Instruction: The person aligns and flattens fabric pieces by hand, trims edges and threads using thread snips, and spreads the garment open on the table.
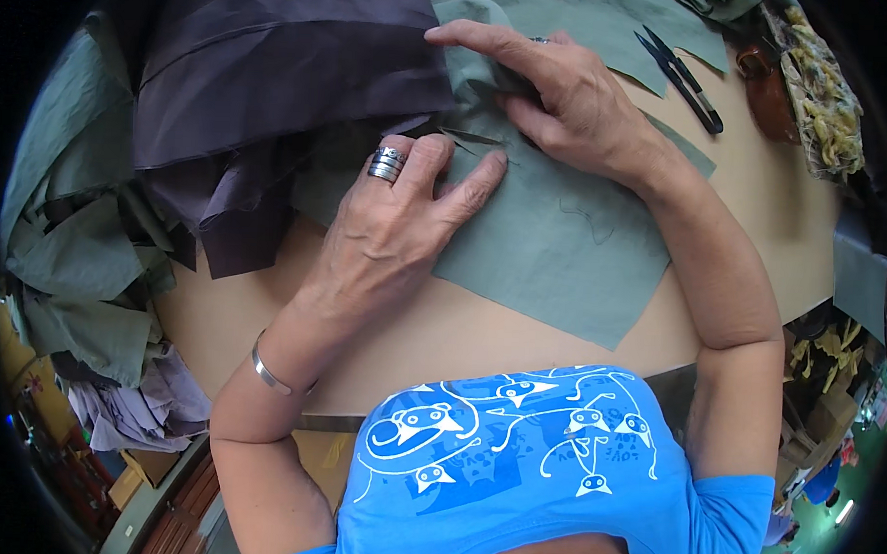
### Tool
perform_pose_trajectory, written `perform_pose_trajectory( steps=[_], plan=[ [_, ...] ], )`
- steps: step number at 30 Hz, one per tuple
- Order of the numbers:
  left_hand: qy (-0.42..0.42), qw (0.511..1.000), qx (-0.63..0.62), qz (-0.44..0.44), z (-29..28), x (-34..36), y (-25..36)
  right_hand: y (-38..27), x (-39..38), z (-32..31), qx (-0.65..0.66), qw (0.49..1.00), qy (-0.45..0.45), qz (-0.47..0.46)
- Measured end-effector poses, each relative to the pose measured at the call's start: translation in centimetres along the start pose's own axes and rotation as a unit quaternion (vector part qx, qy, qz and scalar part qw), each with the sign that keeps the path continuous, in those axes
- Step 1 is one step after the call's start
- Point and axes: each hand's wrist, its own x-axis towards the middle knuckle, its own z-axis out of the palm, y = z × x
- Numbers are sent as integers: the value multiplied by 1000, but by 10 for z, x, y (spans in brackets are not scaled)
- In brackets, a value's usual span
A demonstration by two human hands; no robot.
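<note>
My left hand (397,217), with silver rings, rests on sage-green fabric (580,272), fingers bent and thumb out to the side, just beside a short dark slit or fold (468,135) in the cloth. My right hand (572,106) is above and to the right, its index finger stretched toward the edge of a dark purple-grey fabric piece (284,76). Its thumb is apart, low over the green cloth, and its other fingers are curled and partly hidden. A loose thread (587,219) lies on the green piece.
Black thread snips (680,80) lie on the beige table (748,229) at upper right, beside a brown pot (763,93) and a wrapped bundle of yellowish scraps (816,104). More green fabric (83,245) and lilac cloth (136,403) are heaped at the left edge.
</note>
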Motion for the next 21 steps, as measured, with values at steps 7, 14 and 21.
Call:
perform_pose_trajectory(
  steps=[7,14,21],
  plan=[
    [99,995,-7,-23,-2,1,-6,-15,-5,-3,-136,973,168,-79],
    [77,994,-35,-70,-5,4,-12,-23,-34,5,-200,962,65,-172],
    [147,981,-73,-99,-3,25,-32,-17,-42,13,-151,980,44,-124]
  ],
)
